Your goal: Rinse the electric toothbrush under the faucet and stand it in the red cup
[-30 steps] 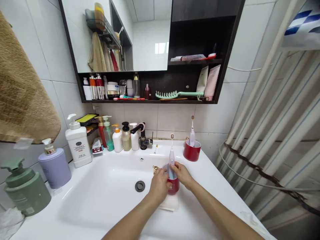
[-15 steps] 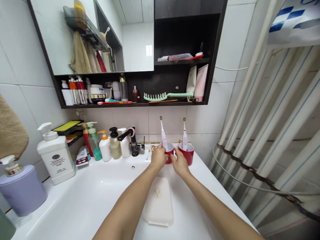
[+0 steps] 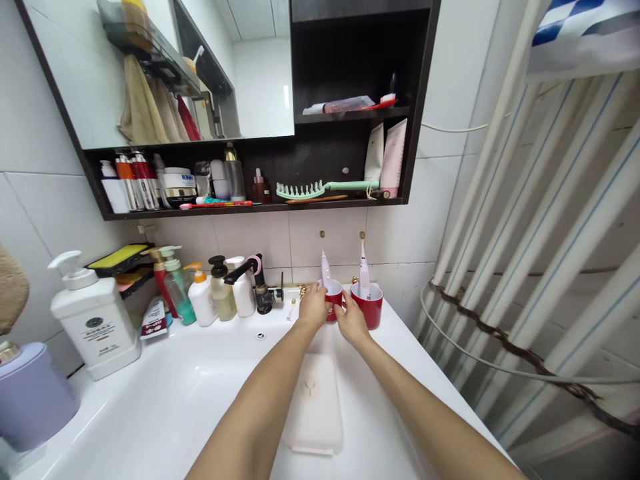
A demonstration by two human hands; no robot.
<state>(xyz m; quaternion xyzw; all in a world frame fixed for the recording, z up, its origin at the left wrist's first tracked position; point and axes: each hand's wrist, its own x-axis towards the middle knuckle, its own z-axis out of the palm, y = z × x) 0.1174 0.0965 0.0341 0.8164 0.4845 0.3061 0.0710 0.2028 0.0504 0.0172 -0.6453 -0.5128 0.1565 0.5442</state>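
Observation:
My left hand is closed on the left side of a red cup with a white inside. The fingers of my right hand rest against that cup's right side. A pale electric toothbrush stands in it, head up. Close by on the right is a second red cup, holding another electric toothbrush. Both cups are at the back right of the white sink. Below my wrists, between the forearms, lies a whitish lidded box.
Left of the hands stand a black faucet and several pump bottles. A large white bottle and a purple one line the left edge. Above hangs a dark shelf with a green hairbrush. Pipes run along the right.
The view has shifted, so most things appear farther left. The left cup has moved slightly toward the wall with both hands at it. The right cup stays in place.

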